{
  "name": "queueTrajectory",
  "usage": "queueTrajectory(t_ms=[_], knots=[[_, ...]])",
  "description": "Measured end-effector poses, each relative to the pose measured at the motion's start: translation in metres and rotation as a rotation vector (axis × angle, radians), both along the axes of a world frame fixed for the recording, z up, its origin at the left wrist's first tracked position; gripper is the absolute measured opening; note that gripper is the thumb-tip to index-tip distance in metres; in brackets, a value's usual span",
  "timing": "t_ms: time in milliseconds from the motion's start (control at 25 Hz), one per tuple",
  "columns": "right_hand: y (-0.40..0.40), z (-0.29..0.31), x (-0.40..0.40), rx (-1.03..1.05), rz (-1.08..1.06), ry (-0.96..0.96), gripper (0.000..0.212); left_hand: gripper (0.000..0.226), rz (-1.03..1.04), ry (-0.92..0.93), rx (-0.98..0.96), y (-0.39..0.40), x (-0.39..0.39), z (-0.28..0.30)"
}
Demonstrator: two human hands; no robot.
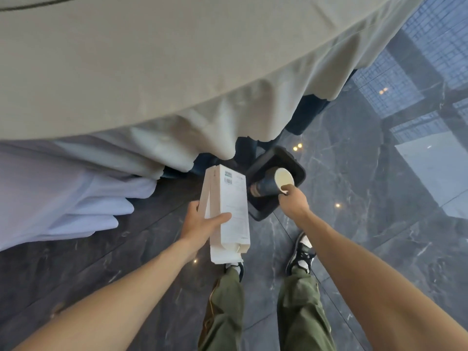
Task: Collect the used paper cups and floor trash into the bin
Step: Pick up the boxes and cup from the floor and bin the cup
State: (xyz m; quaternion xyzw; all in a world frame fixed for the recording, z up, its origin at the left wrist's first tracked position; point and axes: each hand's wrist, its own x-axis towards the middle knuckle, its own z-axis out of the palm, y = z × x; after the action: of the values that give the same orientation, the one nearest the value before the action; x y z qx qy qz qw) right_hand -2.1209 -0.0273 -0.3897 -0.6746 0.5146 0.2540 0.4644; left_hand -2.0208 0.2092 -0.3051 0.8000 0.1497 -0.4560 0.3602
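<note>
A black rectangular bin (pixel 298 168) stands on the dark marble floor just beside the draped table. My right hand (pixel 292 201) grips the rim of a dark paper cup (pixel 272 184) with a pale inside, and holds it tilted over the bin's opening. More cups seem stacked under it, their brownish end pointing into the bin. My left hand (pixel 202 222) holds a flat white paper bag (pixel 229 214) with a printed label, upright, to the left of the bin.
A large round table under a grey-beige cloth (pixel 177 84) overhangs the top of the view. White fabric (pixel 50 193) hangs at the left. My two feet in black-and-white sneakers (pixel 301 253) stand on the glossy marble floor (pixel 379 198) before the bin.
</note>
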Motion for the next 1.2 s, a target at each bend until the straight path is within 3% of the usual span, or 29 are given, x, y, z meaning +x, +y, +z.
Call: queueTrajectory(t_ms=[200, 360, 440, 520, 640, 840, 1200], knots=[[-0.006, 0.021, -0.02, 0.084, -0.055, -0.009, 0.031, 0.067, -0.006, 0.046, -0.057, -0.034, 0.001, 0.001], [-0.001, 0.055, -0.039, 0.656, -0.265, -0.085, 0.044, 0.067, 0.084, 0.094, -0.073, -0.055, -0.012, 0.0], [0.004, 0.061, -0.049, 0.781, -0.285, -0.133, 0.035, 0.07, 0.13, 0.111, -0.062, -0.062, -0.021, -0.006], [0.005, 0.053, -0.055, 0.739, -0.289, -0.148, 0.027, 0.074, 0.163, 0.14, -0.034, -0.067, -0.029, -0.018], [0.0, 0.039, -0.057, 0.535, -0.457, -0.115, 0.033, 0.082, 0.217, 0.231, 0.041, -0.068, -0.04, -0.033], [-0.012, 0.022, -0.044, 0.259, -0.483, -0.08, 0.015, 0.043, 0.276, 0.256, 0.101, -0.051, -0.043, -0.043], [-0.006, 0.014, -0.02, 0.184, -0.407, -0.033, 0.026, 0.033, 0.28, 0.187, 0.059, -0.034, -0.01, -0.042]])
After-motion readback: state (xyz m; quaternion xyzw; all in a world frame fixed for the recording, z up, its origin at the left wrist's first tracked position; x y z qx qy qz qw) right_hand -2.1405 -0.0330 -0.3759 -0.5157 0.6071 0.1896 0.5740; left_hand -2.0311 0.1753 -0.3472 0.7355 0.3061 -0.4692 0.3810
